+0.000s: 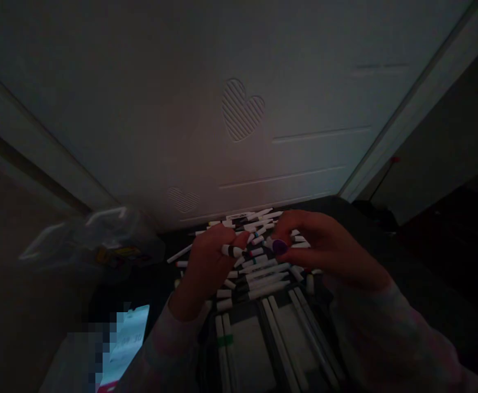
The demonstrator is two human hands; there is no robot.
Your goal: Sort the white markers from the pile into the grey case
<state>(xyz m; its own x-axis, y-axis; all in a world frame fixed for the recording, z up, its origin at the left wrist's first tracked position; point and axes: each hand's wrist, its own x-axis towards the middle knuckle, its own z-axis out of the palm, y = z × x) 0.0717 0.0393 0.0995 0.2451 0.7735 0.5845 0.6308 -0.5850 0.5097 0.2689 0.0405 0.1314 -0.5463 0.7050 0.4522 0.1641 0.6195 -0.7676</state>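
Note:
My left hand [212, 256] is closed around a white marker [234, 250], whose dark end points to the right. Opposite it, my right hand [316, 243] pinches a marker cap [279, 246] with a purple end between thumb and fingers. A small gap separates the marker from the cap. Beneath and between both hands lie several loose white markers [267, 277], some capped and some with bare tips, along with scattered caps. Nearest to me is a dark tray [249, 308] with long white strips and pale panels. The light is dim, so fine detail is hard to make out.
A pale wall panel [161, 120] with embossed hearts rises behind the dark tabletop [402, 273]. To the left stands a clear plastic container [116, 234]. A lit phone [128, 341] lies at the lower left, partly pixelated.

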